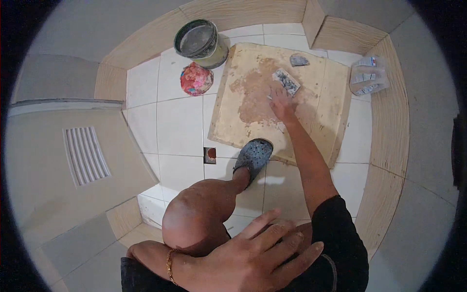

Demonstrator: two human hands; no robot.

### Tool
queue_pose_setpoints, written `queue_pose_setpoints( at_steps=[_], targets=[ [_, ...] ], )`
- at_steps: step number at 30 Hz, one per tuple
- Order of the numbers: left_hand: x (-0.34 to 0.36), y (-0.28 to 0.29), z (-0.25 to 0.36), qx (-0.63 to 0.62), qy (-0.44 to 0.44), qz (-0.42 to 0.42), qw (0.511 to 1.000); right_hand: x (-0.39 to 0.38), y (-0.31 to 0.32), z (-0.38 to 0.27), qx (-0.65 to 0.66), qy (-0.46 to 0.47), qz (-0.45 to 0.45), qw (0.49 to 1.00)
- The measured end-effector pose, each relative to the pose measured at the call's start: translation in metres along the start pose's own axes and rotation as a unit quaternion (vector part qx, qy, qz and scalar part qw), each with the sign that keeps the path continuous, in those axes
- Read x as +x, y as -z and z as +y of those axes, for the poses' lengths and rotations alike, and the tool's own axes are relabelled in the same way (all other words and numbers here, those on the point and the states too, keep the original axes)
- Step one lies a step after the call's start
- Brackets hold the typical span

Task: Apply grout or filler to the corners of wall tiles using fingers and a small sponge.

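My right hand reaches far out over a yellowish board that lies on the floor. Its fingers look stretched out, at the lower edge of a flat whitish rectangular piece with dark smears; it seems to touch this piece, not grip it. Under and around this hand spreads a brownish damp-looking patch. Close in front of me, my left hand hangs with fingers apart and nothing in it, a gold-coloured bracelet on its wrist. A small grey half-round piece rests near the board's far edge.
Beyond the board's left corner stands a dark-rimmed bucket with greyish contents. A crumpled red-pink bundle lies beside it. At right sits a clear plastic bag by the wall. My clog meets the board's near edge; a square floor opening lies left of it.
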State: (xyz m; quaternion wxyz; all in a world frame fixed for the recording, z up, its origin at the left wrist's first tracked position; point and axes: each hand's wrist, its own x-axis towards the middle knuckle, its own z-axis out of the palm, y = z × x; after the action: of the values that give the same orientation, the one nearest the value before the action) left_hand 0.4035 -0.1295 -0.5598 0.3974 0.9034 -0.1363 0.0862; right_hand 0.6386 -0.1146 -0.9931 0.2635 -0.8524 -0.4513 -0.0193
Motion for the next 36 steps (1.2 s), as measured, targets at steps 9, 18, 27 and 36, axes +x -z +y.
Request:
queue_pose_setpoints(
  at_steps=[9,18,27,36],
  targets=[
    [0.007,0.009,-0.004,-0.025,0.014,-0.033,0.999,-0.027,0.002,0.01,-0.111,0.044,-0.124,0.985],
    [0.029,0.013,-0.014,-0.06,0.015,-0.123,0.99,-0.047,0.06,0.037,0.588,-0.38,-0.132,0.702],
    [0.032,0.012,-0.008,-0.083,0.029,-0.127,0.988,-0.033,0.004,0.01,0.394,-0.296,-0.073,0.867],
    [0.012,0.023,-0.007,-0.057,0.078,-0.048,0.994,-0.02,-0.035,-0.119,0.119,-0.295,-0.099,0.943]
  ],
)
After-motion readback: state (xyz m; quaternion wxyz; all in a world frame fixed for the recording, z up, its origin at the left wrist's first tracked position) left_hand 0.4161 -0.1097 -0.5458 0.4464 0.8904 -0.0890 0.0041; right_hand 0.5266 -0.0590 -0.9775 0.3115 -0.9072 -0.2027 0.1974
